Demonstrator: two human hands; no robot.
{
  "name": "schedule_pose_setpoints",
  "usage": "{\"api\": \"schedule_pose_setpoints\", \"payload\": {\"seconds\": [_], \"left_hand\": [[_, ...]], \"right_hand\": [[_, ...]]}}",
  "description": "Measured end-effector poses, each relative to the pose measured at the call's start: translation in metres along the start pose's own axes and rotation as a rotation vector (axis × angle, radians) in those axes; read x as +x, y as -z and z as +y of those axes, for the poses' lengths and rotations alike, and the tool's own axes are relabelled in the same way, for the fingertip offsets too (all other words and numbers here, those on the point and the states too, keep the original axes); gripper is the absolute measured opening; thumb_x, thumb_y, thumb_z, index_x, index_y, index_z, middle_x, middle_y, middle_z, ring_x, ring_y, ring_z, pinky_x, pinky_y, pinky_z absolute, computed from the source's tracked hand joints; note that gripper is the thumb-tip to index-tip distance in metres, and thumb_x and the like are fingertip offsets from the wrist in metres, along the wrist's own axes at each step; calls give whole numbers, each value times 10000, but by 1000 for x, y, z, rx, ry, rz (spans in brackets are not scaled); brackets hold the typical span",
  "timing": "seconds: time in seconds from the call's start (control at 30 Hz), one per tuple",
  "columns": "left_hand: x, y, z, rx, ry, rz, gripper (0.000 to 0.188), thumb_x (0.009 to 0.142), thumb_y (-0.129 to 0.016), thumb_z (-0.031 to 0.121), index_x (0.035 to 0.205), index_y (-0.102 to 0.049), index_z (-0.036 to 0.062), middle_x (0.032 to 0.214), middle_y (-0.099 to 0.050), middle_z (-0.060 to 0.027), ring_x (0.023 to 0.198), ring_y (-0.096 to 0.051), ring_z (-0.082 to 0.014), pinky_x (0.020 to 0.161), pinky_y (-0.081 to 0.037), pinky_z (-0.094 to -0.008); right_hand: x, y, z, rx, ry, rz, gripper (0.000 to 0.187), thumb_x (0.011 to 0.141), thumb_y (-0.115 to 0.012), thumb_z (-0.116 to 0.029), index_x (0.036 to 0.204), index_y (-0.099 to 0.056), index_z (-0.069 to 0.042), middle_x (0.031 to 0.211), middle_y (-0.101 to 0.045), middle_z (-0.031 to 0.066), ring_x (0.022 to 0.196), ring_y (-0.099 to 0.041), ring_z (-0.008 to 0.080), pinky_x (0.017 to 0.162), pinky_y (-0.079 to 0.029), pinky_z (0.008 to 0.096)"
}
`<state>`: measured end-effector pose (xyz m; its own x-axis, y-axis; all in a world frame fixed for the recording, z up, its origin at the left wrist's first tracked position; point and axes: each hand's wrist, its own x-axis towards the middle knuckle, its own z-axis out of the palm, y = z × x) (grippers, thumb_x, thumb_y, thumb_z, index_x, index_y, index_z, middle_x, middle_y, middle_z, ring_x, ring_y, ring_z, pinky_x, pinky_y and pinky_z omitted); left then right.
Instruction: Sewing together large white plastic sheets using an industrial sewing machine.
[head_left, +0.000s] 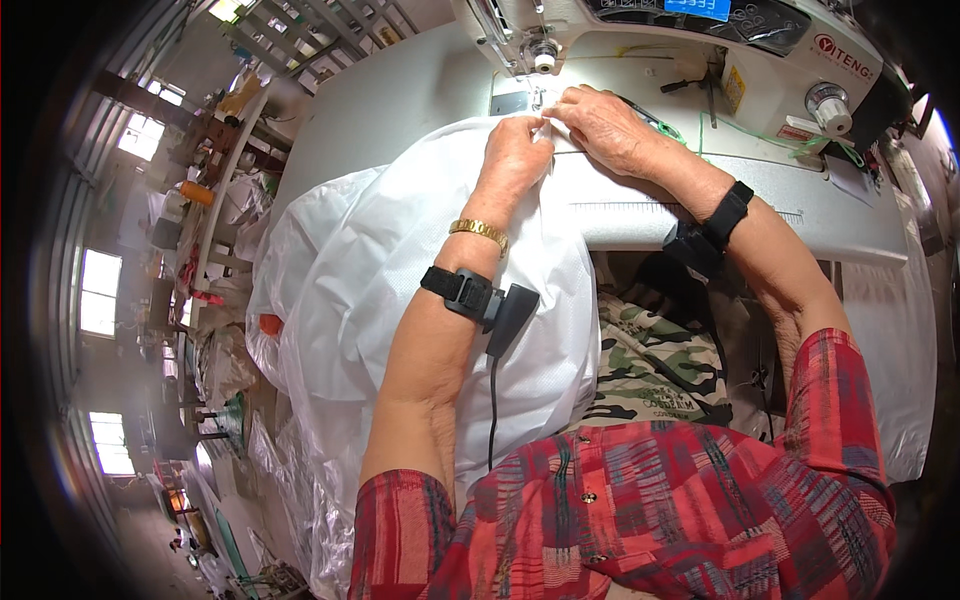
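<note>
White fabric (430, 190) spreads over the left of the sewing table and hangs down its front edge. My left hand (515, 155) is closed on the fabric's edge, just in front of the needle area. Beside it my right hand (605, 128) pinches the same edge, fingertips close to the presser foot (538, 98). The two hands nearly touch. Above them stands the white sewing machine (690, 35), its lamp lighting the needle plate (512, 103). What lies right between the fingertips is too small to make out.
Green thread (760, 133) trails over the table on the right. A ruler scale (690, 210) runs along the table's front. Clear plastic sheeting (290, 460) hangs at the left. An orange thread cone (197, 193) and cluttered shelving are farther left. A cable (492, 410) dangles from my left wrist.
</note>
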<state>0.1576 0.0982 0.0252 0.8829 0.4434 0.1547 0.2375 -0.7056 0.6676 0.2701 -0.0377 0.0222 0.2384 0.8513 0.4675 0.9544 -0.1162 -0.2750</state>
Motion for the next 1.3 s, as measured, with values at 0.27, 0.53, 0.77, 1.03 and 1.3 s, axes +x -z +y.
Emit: {"api": "schedule_pose_setpoints", "payload": {"seconds": [0.27, 0.53, 0.77, 1.03, 1.3], "left_hand": [[-5, 3, 1, 217, -97, 59, 297, 835, -592, 128, 1099, -704, 51, 771, -674, -111, 682, -618, -248, 680, -504, -369], [-22, 12, -9, 655, -415, 124, 267, 937, -523, 257, 1048, -668, 63, 1079, -617, -103, 1056, -569, -271, 905, -453, -446], [-20, 5, -16, 622, -372, 148, 299, 941, -500, 249, 1095, -668, 54, 1078, -620, -97, 1038, -585, -273, 935, -469, -412], [-10, 6, -17, 641, -366, 140, 282, 922, -495, 252, 1022, -674, 57, 1090, -613, -103, 1059, -571, -293, 929, -483, -430], [11, -4, -22, 435, -656, 231, 90, 850, -545, 80, 889, -578, 7, 884, -561, -160, 839, -531, -361, 779, -437, -467]], "right_hand": [[0, -3, -8, -231, 9, -39, 237, 921, -500, -168, 1054, -675, -80, 1015, -585, 119, 1045, -563, 281, 875, -467, 442], [14, -14, -13, -336, -36, -51, 226, 897, -532, -181, 1014, -681, -59, 1023, -597, 145, 1036, -580, 298, 866, -474, 456], [11, -25, -8, -322, 63, 90, 203, 906, -557, -169, 890, -671, -2, 996, -624, 156, 965, -604, 308, 840, -486, 444], [16, -33, 5, -347, 49, 90, 166, 831, -554, -120, 869, -657, 4, 965, -636, 172, 958, -605, 329, 821, -487, 449], [17, -53, 29, -249, -158, 245, 181, 767, -614, -75, 926, -663, -4, 1005, -656, 214, 919, -654, 357, 795, -531, 452]]}}
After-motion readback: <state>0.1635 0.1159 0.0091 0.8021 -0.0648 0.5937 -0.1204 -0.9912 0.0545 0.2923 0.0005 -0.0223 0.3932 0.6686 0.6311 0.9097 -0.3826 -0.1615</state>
